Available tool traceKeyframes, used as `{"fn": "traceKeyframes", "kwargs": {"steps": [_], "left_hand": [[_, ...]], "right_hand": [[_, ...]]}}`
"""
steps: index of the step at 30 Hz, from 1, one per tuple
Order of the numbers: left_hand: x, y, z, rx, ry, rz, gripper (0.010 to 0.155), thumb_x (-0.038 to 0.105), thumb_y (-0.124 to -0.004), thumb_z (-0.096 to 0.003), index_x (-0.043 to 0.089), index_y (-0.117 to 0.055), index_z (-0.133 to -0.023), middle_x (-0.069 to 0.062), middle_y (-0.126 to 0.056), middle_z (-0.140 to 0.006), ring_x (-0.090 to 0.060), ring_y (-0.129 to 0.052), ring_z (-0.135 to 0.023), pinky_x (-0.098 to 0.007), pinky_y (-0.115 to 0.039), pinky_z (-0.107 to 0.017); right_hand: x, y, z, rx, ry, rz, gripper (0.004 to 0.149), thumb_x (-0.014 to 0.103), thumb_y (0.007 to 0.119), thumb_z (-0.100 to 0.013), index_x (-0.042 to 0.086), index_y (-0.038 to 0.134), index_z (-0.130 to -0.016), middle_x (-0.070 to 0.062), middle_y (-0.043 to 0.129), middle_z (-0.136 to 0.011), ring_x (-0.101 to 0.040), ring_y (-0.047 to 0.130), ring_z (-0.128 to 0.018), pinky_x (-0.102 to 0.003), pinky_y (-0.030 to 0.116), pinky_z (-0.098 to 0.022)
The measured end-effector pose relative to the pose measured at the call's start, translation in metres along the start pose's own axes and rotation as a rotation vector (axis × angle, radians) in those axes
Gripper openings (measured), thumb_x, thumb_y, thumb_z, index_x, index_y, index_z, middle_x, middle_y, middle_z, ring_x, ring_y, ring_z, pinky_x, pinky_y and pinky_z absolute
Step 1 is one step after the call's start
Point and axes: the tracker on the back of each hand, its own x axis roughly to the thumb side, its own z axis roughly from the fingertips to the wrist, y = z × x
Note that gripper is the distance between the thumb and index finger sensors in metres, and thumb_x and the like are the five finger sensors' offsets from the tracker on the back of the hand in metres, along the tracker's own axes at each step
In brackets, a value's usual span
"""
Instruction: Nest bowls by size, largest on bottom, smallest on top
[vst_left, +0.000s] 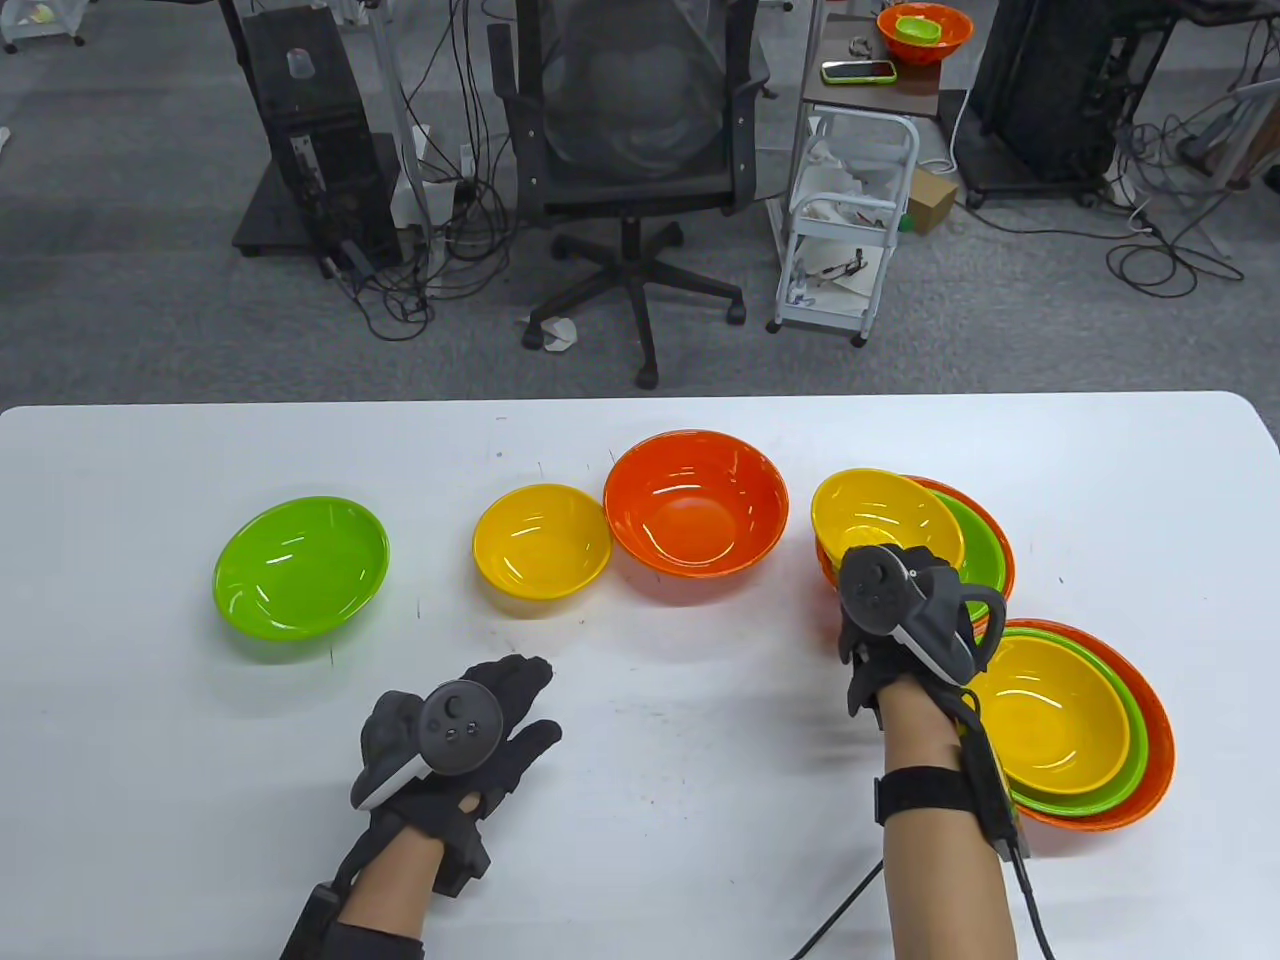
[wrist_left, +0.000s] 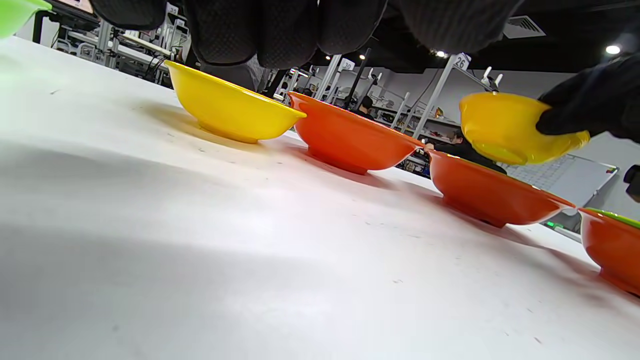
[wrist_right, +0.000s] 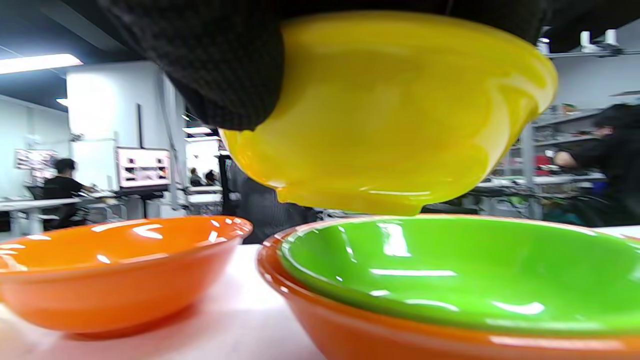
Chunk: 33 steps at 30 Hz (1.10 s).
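My right hand (vst_left: 885, 585) grips a small yellow bowl (vst_left: 880, 515) by its near rim and holds it, tilted, just above a green bowl (vst_left: 985, 548) nested in an orange bowl (vst_left: 1008, 565). In the right wrist view the yellow bowl (wrist_right: 390, 115) hangs clear of the green bowl (wrist_right: 450, 270). A loose green bowl (vst_left: 300, 565), a yellow bowl (vst_left: 540, 540) and an orange bowl (vst_left: 695, 500) stand in a row to the left. My left hand (vst_left: 490, 715) rests flat and empty on the table, fingers spread, in front of the yellow bowl.
A stack of yellow in green in orange (vst_left: 1060, 725) stands at the near right, beside my right forearm. The white table (vst_left: 640, 850) ends at its far edge, with an office chair (vst_left: 630, 150) and a small cart (vst_left: 850, 230) on the floor beyond.
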Motion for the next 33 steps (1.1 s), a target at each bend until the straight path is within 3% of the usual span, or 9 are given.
{"fn": "traceKeyframes", "kwargs": {"steps": [9,27,33], "left_hand": [[-0.012,0.002,-0.001,0.0,0.012,0.047,0.068,0.053,-0.069,-0.0501,0.025,-0.056,-0.111,-0.01,-0.064,-0.114,-0.041,-0.066,-0.107,-0.066,-0.056,-0.076],[-0.016,0.0,-0.002,-0.027,0.038,0.079,0.067,0.053,-0.069,-0.0503,0.025,-0.058,-0.11,-0.01,-0.066,-0.113,-0.041,-0.067,-0.107,-0.066,-0.056,-0.076],[-0.018,0.001,-0.002,-0.026,0.047,0.083,0.067,0.053,-0.069,-0.0503,0.025,-0.058,-0.11,-0.01,-0.066,-0.113,-0.041,-0.068,-0.106,-0.066,-0.057,-0.076]], "right_hand": [[-0.01,0.022,-0.015,0.1,0.143,0.108,0.038,0.027,0.089,-0.043,0.007,0.095,-0.075,-0.017,0.098,-0.068,-0.044,0.091,-0.064,-0.061,0.072,-0.057],[-0.011,0.033,-0.019,0.187,0.173,0.137,0.038,0.026,0.09,-0.043,0.006,0.096,-0.075,-0.017,0.099,-0.069,-0.044,0.092,-0.066,-0.061,0.073,-0.058],[-0.012,0.033,-0.018,0.266,0.187,0.091,0.043,0.025,0.083,-0.046,0.004,0.089,-0.083,-0.019,0.094,-0.077,-0.047,0.086,-0.073,-0.063,0.068,-0.062]]}}
